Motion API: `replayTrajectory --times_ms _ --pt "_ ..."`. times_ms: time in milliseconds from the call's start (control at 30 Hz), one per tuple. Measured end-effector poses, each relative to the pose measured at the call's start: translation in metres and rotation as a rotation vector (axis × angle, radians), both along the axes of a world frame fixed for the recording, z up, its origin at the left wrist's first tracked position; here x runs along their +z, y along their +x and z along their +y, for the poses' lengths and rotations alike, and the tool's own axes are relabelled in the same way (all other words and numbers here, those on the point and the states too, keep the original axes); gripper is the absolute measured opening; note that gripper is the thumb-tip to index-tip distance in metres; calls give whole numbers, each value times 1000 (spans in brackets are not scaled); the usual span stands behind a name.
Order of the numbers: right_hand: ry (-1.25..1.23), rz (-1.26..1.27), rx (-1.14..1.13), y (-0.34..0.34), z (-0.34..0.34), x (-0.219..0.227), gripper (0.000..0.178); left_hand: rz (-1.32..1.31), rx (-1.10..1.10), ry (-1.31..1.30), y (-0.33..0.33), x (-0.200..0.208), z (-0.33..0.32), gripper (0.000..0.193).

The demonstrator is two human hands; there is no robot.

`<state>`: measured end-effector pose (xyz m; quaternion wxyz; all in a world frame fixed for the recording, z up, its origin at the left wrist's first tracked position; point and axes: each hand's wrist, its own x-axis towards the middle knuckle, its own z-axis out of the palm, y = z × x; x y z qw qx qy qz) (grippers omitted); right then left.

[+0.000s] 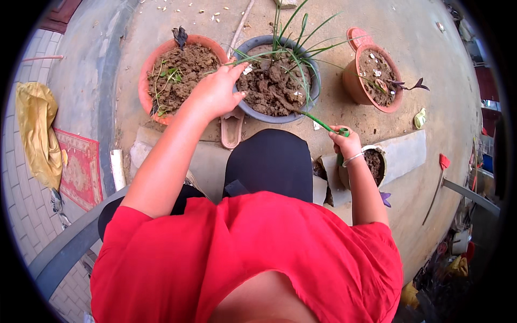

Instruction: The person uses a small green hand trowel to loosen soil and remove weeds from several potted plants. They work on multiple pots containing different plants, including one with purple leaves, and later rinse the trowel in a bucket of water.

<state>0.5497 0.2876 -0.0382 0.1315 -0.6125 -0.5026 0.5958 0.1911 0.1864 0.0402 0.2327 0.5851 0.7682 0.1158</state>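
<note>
A grey-blue round pot (318,81) full of clumpy brown soil stands before my knees, with a long-leaved green plant (288,46) growing at its far side. Over the pot's left rim reaches my left hand (218,90), fingers stretched out and thumb apart, close to some of the long leaves. My right hand (346,142) is closed around a green-handled garden tool (319,121). The tool slants down to the left, its tip at the soil by the pot's near right edge. Its working end is hard to make out.
Left of the grey pot sits an orange pot (146,89) with soil and small plants; a smaller terracotta pot (353,81) is at the right. A pale pot (383,167) of soil stands by my right forearm. A pink slipper (231,132) lies between the two larger pots.
</note>
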Motion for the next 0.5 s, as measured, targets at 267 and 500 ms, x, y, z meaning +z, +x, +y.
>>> replayTrajectory --times_ms 267,500 --pt "-43 27 65 -22 5 12 20 -70 13 -22 1 9 3 65" --pt "133 -185 186 -28 7 16 20 -76 27 -11 -2 8 5 61"
